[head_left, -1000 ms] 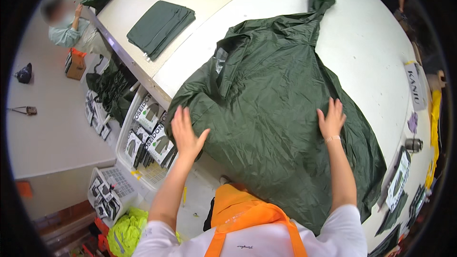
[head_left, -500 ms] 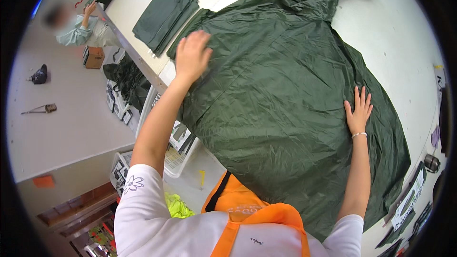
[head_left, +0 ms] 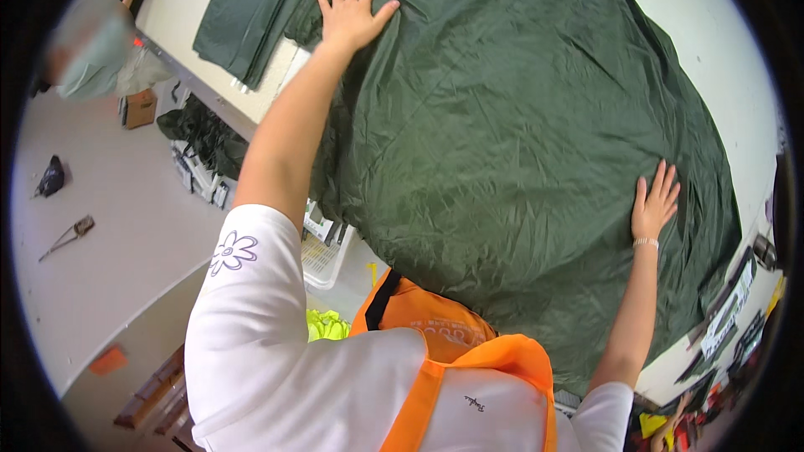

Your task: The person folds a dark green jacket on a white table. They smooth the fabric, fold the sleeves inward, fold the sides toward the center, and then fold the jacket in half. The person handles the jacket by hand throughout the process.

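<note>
A large sheet of thin dark green fabric (head_left: pixel 502 142), wrinkled and glossy, is spread over the pale table and hangs over its near edge. My left hand (head_left: pixel 352 12) lies on its upper left part, palm down, fingers spread. Toward the right side of the fabric, my right hand (head_left: pixel 656 205) rests flat with its fingers stretched out. Neither hand grips anything. A folded stack of dark green fabric (head_left: pixel 251 12) lies beside the sheet, left of my left hand.
White crates (head_left: pixel 328 259) stand below the table's near edge, and a bright yellow-green bundle (head_left: pixel 327 326) lies near my apron. Another person (head_left: pixel 109 59) is at the far left. A cardboard box (head_left: pixel 138 109) and dark bundled fabric (head_left: pixel 205 138) sit on the floor. Labelled packages (head_left: pixel 729 305) line the right.
My left hand has moved farther forward and now has its fingers spread. The sheet's far part has shifted forward out of view. My whole view has tilted and moved somewhat.
</note>
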{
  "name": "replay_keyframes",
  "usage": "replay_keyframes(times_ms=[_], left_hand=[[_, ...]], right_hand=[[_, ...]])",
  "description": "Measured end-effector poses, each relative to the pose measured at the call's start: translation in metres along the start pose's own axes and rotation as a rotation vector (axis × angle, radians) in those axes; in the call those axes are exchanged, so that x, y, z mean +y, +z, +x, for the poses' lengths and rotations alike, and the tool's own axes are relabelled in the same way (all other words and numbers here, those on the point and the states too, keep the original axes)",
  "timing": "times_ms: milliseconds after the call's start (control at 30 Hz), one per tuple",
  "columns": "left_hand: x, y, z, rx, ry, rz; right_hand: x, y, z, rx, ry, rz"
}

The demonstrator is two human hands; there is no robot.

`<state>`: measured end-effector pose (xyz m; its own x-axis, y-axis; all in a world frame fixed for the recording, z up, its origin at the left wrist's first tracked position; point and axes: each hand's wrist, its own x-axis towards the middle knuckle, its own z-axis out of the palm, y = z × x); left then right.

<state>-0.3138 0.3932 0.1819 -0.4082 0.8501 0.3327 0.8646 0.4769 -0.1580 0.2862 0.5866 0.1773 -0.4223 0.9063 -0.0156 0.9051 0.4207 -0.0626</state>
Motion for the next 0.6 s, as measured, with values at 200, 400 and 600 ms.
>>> replay_keyframes(times_ms=[200, 400, 600], left_hand=[[0.0, -0.086, -0.017, 0.161, -0.082, -0.494], [0.015, -0.152, -0.26, -0.141, -0.669, -0.376], [-0.036, -0.144, -0.287, -0.27, -0.963, -0.858]], right_hand=[[-0.066, -0.04, -0.018, 0.089, -0.109, -0.003], [-0.127, -0.03, -0.123, -0.065, -0.086, 0.106], [-0.115, -0.012, -0.129, -0.024, -0.083, 0.095]])
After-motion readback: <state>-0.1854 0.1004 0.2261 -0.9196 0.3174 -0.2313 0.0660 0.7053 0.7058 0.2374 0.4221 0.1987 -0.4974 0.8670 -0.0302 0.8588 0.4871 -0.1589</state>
